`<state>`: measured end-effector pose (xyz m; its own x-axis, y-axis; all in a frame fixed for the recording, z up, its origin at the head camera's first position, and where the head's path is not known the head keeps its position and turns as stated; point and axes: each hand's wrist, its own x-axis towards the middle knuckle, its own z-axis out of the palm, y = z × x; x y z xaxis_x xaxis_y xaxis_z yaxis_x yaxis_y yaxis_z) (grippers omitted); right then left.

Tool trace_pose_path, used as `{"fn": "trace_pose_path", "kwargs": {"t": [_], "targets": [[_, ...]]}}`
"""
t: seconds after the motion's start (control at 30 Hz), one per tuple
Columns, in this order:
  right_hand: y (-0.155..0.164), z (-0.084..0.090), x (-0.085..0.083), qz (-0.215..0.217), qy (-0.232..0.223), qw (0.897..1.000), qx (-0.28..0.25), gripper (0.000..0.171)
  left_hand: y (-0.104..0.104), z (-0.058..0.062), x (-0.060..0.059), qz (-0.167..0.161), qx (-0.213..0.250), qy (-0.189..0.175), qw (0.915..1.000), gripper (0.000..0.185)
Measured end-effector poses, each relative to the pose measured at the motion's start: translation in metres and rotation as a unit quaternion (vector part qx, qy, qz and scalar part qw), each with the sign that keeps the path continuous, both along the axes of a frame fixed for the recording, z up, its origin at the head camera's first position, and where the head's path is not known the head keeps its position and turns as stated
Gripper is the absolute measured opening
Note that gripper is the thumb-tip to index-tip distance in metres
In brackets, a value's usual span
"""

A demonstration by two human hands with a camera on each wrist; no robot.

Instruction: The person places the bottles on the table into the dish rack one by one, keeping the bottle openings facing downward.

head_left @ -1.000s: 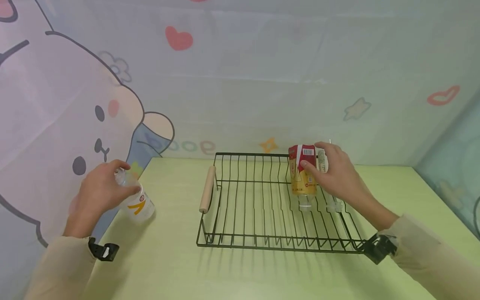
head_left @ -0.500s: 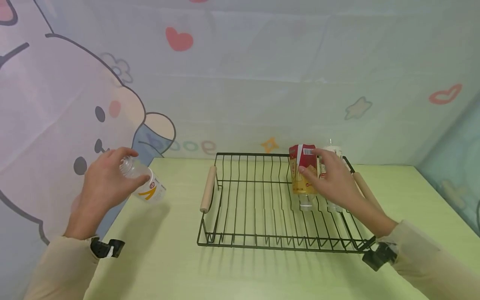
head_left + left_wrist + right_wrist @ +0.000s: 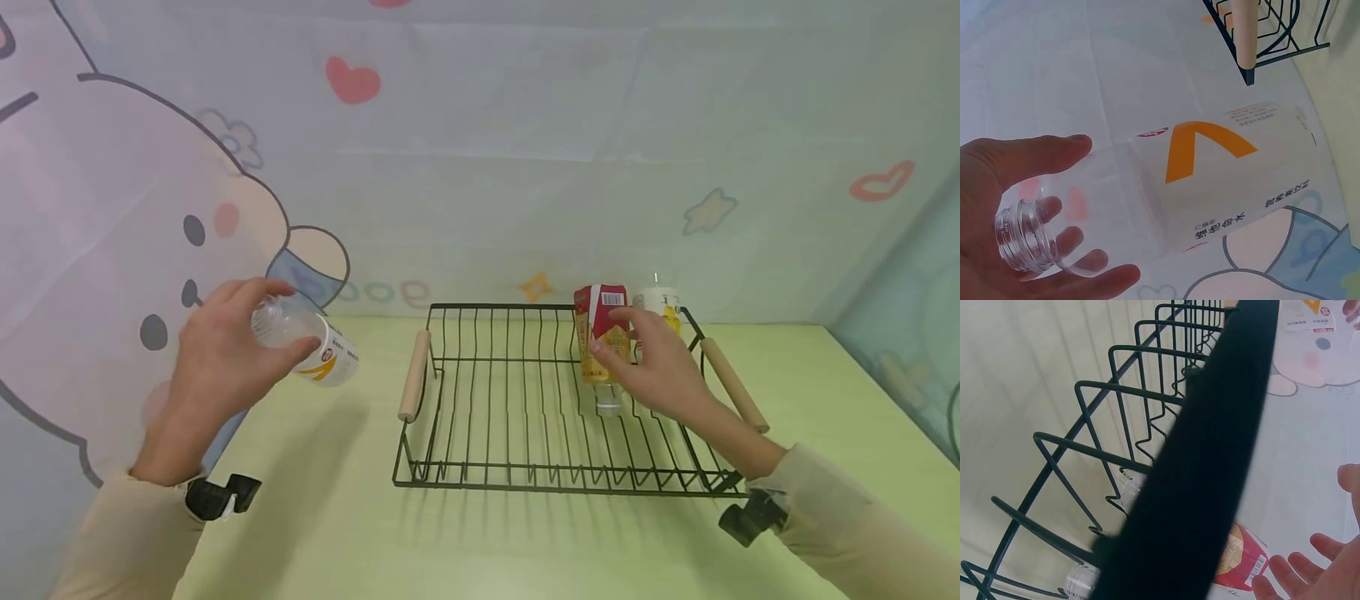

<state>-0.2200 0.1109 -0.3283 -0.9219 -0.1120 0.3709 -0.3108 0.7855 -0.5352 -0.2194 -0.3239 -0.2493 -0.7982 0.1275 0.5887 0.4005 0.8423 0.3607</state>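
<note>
The left hand [image 3: 217, 367] grips a clear plastic bottle with a white and orange label [image 3: 311, 343] by its neck, lifted over the left edge of the pale green table [image 3: 337, 533]. It looks wise to keep that grip firm and the bottle level on the way to the black wire rack with wooden handles [image 3: 480, 475]. Farther back, the right hand [image 3: 652, 367], fingers loosely spread and holding nothing, hovers by the upturned red and yellow labelled bottle [image 3: 600, 333] in the rack's far right corner.

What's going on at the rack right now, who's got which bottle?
A person works at a black wire rack on a green table. The left hand holds a clear capless bottle with an orange mark in the air, left of the rack. The right hand, fingers spread, is at a red and yellow bottle standing neck-down in the rack, beside a white bottle also in it.
</note>
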Motion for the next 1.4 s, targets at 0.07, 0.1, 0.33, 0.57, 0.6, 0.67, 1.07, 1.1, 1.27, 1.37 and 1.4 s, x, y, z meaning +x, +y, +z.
{"fn": "trace_pose_path", "kwargs": {"t": [0.07,0.1,0.33,0.57,0.6,0.67,1.07,1.1,1.27,1.37,1.4], "targets": [[0.000,-0.007,-0.002,0.003,0.001,1.000,-0.001,0.057,0.003,-0.005,-0.002,-0.004,-0.001,-0.002,1.0000,0.049],[0.001,-0.010,-0.003,0.006,0.003,1.000,0.000,0.056,0.004,-0.007,-0.003,-0.005,-0.004,-0.005,1.0000,0.050],[0.003,-0.026,-0.009,0.009,0.014,1.000,0.007,0.052,0.004,-0.031,-0.016,-0.010,-0.028,-0.048,0.9984,0.053],[-0.001,-0.037,-0.025,0.007,0.011,1.000,0.017,0.053,-0.009,-0.080,-0.044,-0.026,-0.047,-0.087,0.9947,0.055],[-0.002,-0.038,-0.028,0.007,0.012,1.000,0.017,0.054,-0.012,-0.087,-0.049,-0.024,-0.050,-0.092,0.9942,0.055],[-0.005,-0.040,-0.035,0.007,0.012,1.000,0.018,0.054,-0.017,-0.098,-0.057,-0.020,-0.054,-0.104,0.9929,0.056],[-0.013,-0.052,-0.053,-0.008,0.000,1.000,0.024,0.056,-0.028,-0.128,-0.085,-0.016,-0.063,-0.126,0.9898,0.058],[-0.013,-0.052,-0.053,-0.008,0.000,1.000,0.024,0.056,-0.028,-0.129,-0.085,-0.015,-0.065,-0.126,0.9898,0.059],[-0.012,-0.049,-0.051,-0.003,0.005,1.000,0.022,0.055,-0.026,-0.129,-0.085,-0.005,-0.065,-0.123,0.9902,0.071],[-0.011,-0.045,-0.050,-0.004,0.005,1.000,0.019,0.055,-0.026,-0.128,-0.086,-0.004,-0.054,-0.126,0.9906,0.082],[-0.011,-0.044,-0.050,-0.004,0.004,1.000,0.017,0.055,-0.026,-0.129,-0.087,-0.003,-0.048,-0.125,0.9909,0.085]]}}
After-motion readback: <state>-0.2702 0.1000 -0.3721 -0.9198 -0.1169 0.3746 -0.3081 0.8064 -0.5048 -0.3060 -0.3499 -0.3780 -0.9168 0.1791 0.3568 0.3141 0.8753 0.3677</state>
